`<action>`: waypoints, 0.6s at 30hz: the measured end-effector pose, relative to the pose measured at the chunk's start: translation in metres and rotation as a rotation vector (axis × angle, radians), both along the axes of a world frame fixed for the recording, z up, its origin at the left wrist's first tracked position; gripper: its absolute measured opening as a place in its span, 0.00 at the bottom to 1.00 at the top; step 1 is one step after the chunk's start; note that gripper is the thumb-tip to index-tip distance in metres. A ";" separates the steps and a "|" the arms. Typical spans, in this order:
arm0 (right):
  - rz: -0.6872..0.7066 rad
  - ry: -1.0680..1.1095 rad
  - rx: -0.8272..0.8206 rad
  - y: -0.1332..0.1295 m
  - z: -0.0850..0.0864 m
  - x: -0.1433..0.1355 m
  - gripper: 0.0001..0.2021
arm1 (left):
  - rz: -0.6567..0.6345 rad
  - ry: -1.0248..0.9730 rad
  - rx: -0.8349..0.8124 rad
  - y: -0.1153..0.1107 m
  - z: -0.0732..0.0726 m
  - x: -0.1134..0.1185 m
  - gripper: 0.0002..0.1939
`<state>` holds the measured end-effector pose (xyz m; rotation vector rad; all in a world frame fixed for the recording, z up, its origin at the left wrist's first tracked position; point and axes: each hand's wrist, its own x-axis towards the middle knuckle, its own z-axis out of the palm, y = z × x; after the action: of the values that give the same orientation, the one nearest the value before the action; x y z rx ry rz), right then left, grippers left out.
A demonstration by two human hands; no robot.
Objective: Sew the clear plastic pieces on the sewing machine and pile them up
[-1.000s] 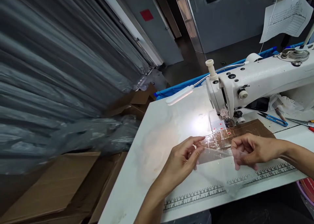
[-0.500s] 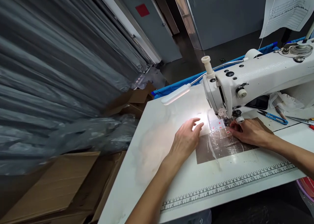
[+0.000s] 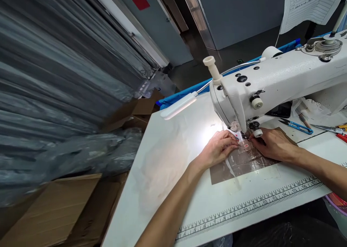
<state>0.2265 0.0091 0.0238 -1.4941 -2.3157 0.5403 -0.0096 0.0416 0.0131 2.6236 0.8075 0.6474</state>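
Note:
A white sewing machine (image 3: 282,73) reaches in from the right, its needle area low over the white table (image 3: 195,200). Under its presser foot lies a clear plastic piece with red marks (image 3: 246,146), on top of a brown sheet (image 3: 221,173). My left hand (image 3: 221,147) is closed, fingertips pinched on the plastic piece's left side, just left of the foot. My right hand (image 3: 273,144) has thumb and fingers together at the plastic's right side, beside the foot; its fingertips are partly hidden by the machine's knob.
A white lamp (image 3: 179,106) juts over the table's back left. Blue snips (image 3: 296,126), scissors (image 3: 325,128) and a dark phone (image 3: 282,109) lie at the right. A printed ruler (image 3: 252,207) runs along the front edge. Cardboard boxes (image 3: 56,207) stand left.
My left hand has moved right and closed on the plastic piece; its fingers were apart before. The right hand stays by the presser foot. The camera view has shifted slightly.

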 end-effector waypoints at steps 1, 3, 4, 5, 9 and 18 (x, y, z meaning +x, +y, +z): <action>0.029 0.035 0.022 -0.001 -0.001 0.000 0.13 | 0.008 0.017 0.012 -0.003 0.003 0.001 0.11; 0.097 0.124 0.022 -0.004 -0.004 -0.002 0.14 | 0.022 0.049 0.009 -0.009 0.010 0.004 0.11; 0.128 0.169 0.001 -0.005 -0.004 -0.004 0.15 | 0.023 0.062 -0.004 -0.012 0.013 0.006 0.11; 0.154 0.208 -0.025 -0.006 -0.005 -0.006 0.15 | 0.021 0.069 -0.019 -0.016 0.016 0.008 0.11; 0.200 0.304 -0.106 -0.011 -0.002 -0.015 0.10 | 0.039 0.058 -0.116 -0.026 0.022 0.013 0.13; 0.175 0.423 -0.730 -0.016 0.012 -0.018 0.12 | 0.233 0.086 -0.357 -0.024 0.037 -0.001 0.13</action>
<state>0.2085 -0.0071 0.0355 -1.2518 -1.9984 1.7045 -0.0103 0.0174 0.0501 2.2654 1.1506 0.4033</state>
